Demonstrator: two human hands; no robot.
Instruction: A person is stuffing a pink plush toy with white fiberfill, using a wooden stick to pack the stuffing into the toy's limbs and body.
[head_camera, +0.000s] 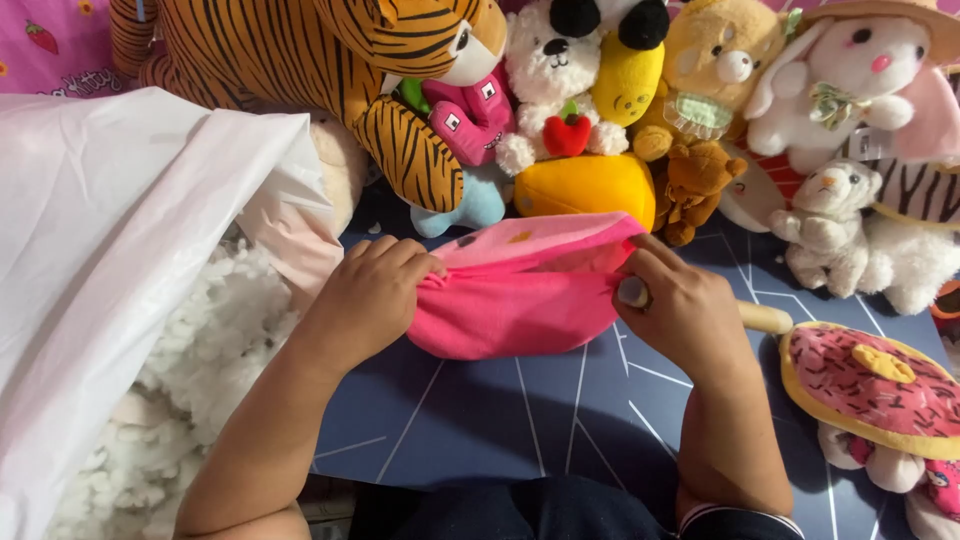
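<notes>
Pink fabric shell (520, 295), flat and limp, stretched above the blue mat (480, 420) at centre. White bag (110, 230) of loose stuffing (215, 340) at left. Left hand (370, 295) pinching the shell's left edge; right hand (680, 310) gripping the right edge plus a wooden stick (765, 318). Seemingly unstuffed so far; plush toys (600, 100) lined up far behind
</notes>
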